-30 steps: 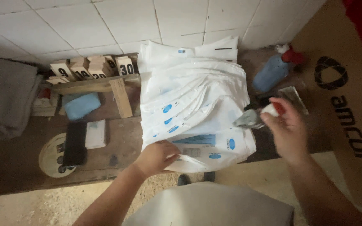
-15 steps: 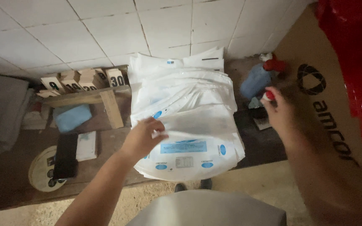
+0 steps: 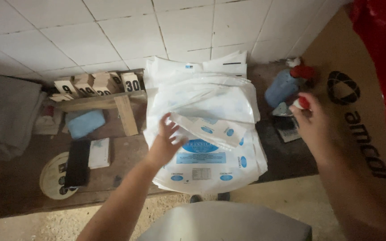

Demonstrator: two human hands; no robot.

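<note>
Bags [image 3: 211, 156] under left hand [image 3: 166, 143]

White tiled wall [image 3: 112, 35], dark wooden bench [image 3: 126, 156], perhaps sandy floor [image 3: 36, 223], dim light.

One head-worn view — looking steeply down, close over the wooden bench [image 3: 126, 156], facing the tiled wall [image 3: 112, 31]

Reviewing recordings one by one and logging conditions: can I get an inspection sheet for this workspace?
Surface: dark wooden bench, worn.
Job's things: stack of white bags with blue print; left hand lifts the top bag's edge.
Clutter: numbered wooden blocks, blue cloth, black phone, blue spray bottle.
Grippers: right hand grips a small red-and-white object.
Cables: nothing seen.
Surroundings: white tiled wall, cardboard box.
</note>
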